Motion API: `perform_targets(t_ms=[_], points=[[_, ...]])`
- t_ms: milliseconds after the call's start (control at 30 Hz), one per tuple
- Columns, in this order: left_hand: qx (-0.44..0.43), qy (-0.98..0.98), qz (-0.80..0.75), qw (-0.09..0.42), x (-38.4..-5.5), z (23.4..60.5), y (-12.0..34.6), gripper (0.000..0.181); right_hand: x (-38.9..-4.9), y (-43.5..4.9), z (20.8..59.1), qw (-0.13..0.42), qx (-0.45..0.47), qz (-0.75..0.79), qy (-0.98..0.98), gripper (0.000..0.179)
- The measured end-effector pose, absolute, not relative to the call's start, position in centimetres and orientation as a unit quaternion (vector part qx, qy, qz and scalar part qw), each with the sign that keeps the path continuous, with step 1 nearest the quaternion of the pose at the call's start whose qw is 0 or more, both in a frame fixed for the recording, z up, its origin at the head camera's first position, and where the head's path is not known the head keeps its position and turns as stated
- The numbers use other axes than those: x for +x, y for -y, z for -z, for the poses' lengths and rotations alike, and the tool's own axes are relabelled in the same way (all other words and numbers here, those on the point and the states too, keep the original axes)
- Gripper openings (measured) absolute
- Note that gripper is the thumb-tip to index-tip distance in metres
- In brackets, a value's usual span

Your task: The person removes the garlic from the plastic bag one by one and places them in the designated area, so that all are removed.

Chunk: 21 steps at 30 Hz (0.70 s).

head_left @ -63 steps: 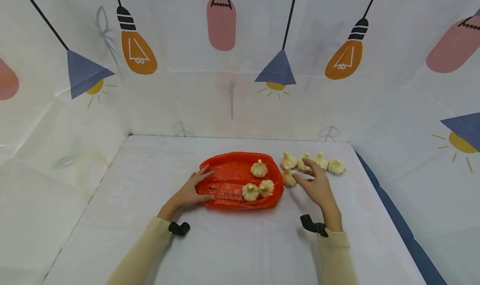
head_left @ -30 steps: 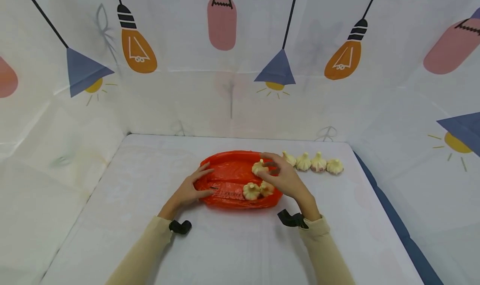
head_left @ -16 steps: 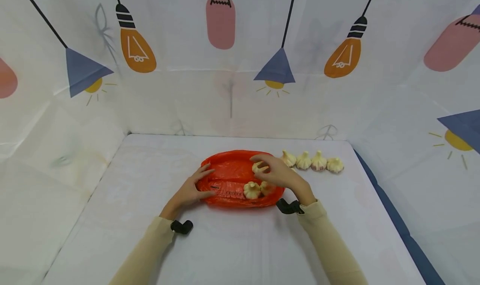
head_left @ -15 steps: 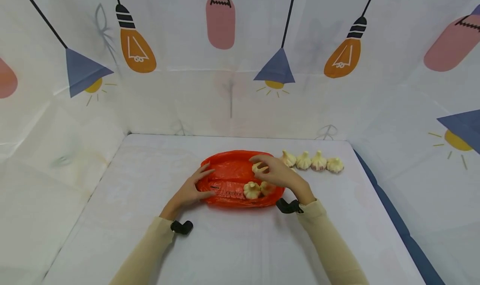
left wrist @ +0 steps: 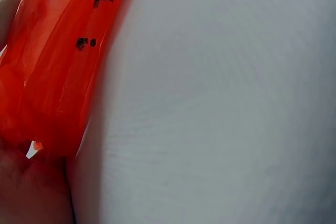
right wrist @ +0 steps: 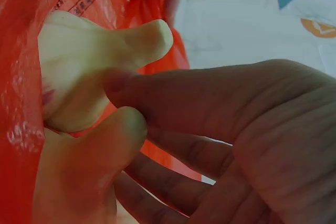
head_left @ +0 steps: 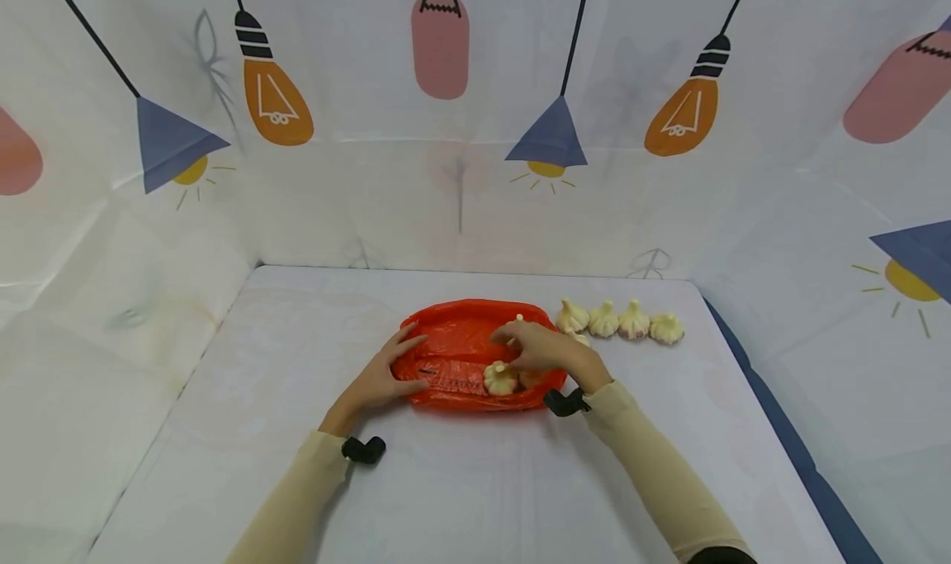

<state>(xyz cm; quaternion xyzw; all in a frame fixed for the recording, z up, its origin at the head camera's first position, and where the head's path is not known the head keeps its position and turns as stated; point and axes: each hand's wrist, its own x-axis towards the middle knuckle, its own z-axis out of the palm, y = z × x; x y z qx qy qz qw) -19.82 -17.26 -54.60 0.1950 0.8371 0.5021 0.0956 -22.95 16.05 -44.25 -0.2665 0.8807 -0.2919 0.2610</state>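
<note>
A red plastic bag (head_left: 453, 341), its rim spread into an oval, lies on the white table with garlic bulbs inside. My left hand (head_left: 375, 376) holds the bag's left end, fingers over the far rim and thumb over the near one. Over the right half of the bag is my right hand (head_left: 538, 345), thumb and fingers apart. In the right wrist view its thumb touches a garlic bulb (right wrist: 73, 72), while another bulb (right wrist: 73, 177) lies close beside it. A front garlic bulb (head_left: 500, 378) shows below the hand. The hand partly hides the other bulbs in the bag.
A row of garlic bulbs (head_left: 634, 320) lies on the table right of the bag. Another bulb (head_left: 580, 339) is partly hidden behind the right hand. White cloth (head_left: 357, 201) with printed lamps rises behind and beside the table (head_left: 461, 481).
My right hand has moved left from beside the loose bulbs to over the bag, then slightly lower toward the front bulbs. The left hand has stayed on the bag.
</note>
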Motion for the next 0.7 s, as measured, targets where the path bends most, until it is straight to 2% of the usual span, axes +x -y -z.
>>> perform_targets(t_ms=[467,700], points=[[0.188,-0.841,-0.497,0.107,-19.9,54.6,17.3,0.085,-23.4,-14.8,45.1,0.261,-0.305,0.276,-0.873,0.041],[0.19,-0.842,-0.494,0.106,-19.8,54.4,17.2,0.085,-23.7,-13.9,45.6,0.264,-0.307,0.261,-0.876,0.045]])
